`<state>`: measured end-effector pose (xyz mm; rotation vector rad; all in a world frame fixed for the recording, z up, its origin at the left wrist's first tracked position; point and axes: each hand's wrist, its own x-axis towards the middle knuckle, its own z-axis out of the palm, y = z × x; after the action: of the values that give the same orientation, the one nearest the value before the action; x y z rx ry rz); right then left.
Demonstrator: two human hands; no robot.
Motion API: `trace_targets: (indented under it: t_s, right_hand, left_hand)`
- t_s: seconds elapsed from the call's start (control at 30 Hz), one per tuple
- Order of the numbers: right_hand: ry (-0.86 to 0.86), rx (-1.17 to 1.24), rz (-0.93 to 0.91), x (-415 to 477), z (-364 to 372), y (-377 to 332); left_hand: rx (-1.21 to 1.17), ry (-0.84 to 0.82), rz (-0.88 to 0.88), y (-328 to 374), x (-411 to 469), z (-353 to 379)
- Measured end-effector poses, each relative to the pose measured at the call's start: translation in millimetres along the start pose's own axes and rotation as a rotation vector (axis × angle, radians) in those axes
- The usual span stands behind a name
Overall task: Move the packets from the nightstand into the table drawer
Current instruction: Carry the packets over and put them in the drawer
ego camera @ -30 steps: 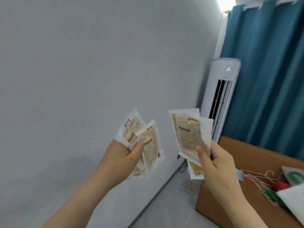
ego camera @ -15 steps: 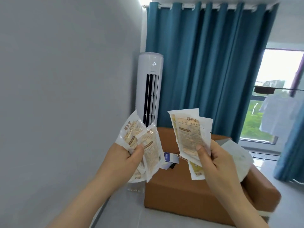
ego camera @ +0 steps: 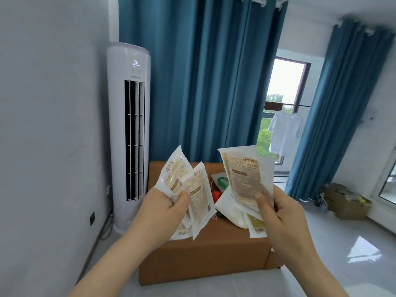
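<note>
Both my hands are raised in front of me, each holding white and tan packets. My left hand [ego camera: 165,209] grips a fanned bunch of packets [ego camera: 184,185], thumb pressed on their front. My right hand [ego camera: 278,213] pinches another stack of packets [ego camera: 246,179], thumb on the front one. Neither the nightstand nor the table drawer is in view.
A brown box-like block [ego camera: 210,260] stands on the floor ahead, with white bags and red and green items on top. A tall white air conditioner [ego camera: 128,133] stands by the left wall. Blue curtains [ego camera: 203,82] hang behind. A cardboard box [ego camera: 347,200] sits at the right.
My view has swung from the bare left wall to the right, bringing the curtains, window and brown block into sight. Both hands keep the same hold on their packets.
</note>
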<state>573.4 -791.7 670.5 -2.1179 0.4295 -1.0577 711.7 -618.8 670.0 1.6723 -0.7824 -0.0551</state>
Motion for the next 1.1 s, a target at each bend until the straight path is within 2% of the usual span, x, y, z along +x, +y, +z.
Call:
trace_targets:
  t_s: [0.33, 0.53, 0.73, 1.1]
  right_hand:
    - [0.122, -0.021, 0.038, 101, -33, 100]
    - [0.134, -0.079, 0.058, 163, -46, 154]
    - [0.158, -0.063, 0.062, 222, -31, 198]
    - [0.294, -0.209, 0.134, 348, 6, 274]
  left_hand:
    - [-0.016, -0.126, 0.101, -17, 128, 113]
    - [-0.032, -0.169, 0.107, -35, 199, 172]
    - [-0.087, -0.232, 0.067, -69, 276, 206]
    - [-0.12, -0.4, 0.037, -118, 454, 268]
